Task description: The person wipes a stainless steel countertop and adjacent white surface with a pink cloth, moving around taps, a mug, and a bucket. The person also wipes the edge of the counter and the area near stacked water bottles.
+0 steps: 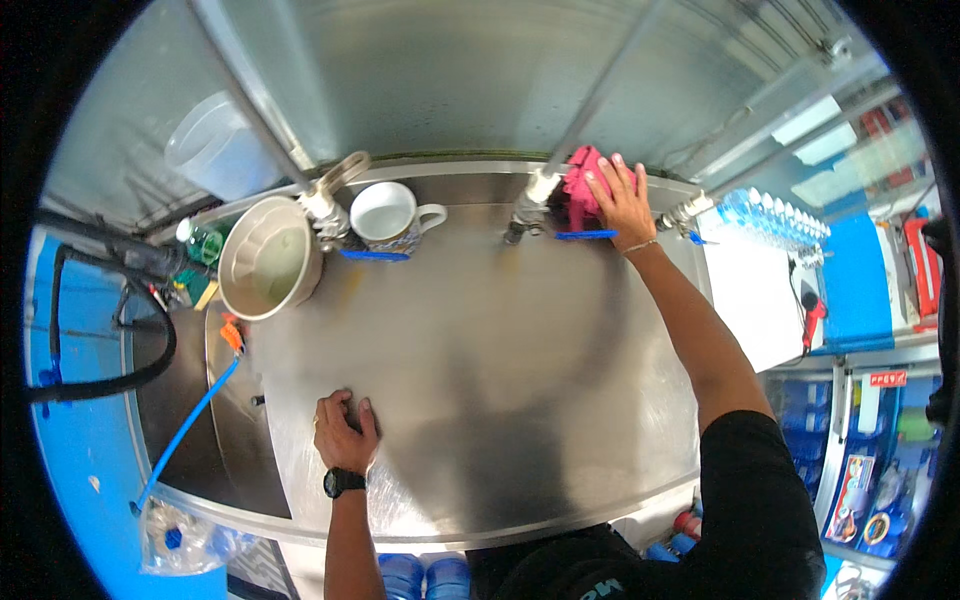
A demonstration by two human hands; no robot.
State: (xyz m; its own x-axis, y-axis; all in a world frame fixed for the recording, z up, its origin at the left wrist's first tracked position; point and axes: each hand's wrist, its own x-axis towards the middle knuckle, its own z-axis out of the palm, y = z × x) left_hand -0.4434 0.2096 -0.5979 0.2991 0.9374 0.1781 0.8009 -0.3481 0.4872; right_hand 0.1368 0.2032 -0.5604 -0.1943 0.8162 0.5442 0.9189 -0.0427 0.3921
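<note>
My left hand [346, 433], with a black watch at the wrist, rests on the stainless steel counter [450, 330] at its lower left, fingers slightly curled and holding nothing. At the back right, my right hand [624, 199] lies with spread fingers against a crumpled pink cloth [581, 184]; its palm side is hidden, so a grip on the cloth cannot be told. Just below that hand is a blue-handled valve tap [585, 235]. A patterned white mug [386, 214] and a beige plastic tub [266, 259] holding cloudy liquid stand at the back left.
Metal valves [531, 206] on upright pipes line the back edge. At left are a sink basin [176, 427], a blue hose [187, 424] and a green bottle [204, 241]. Water bottles [772, 217] and a red hair dryer or heat gun [812, 315] lie on a white surface at right.
</note>
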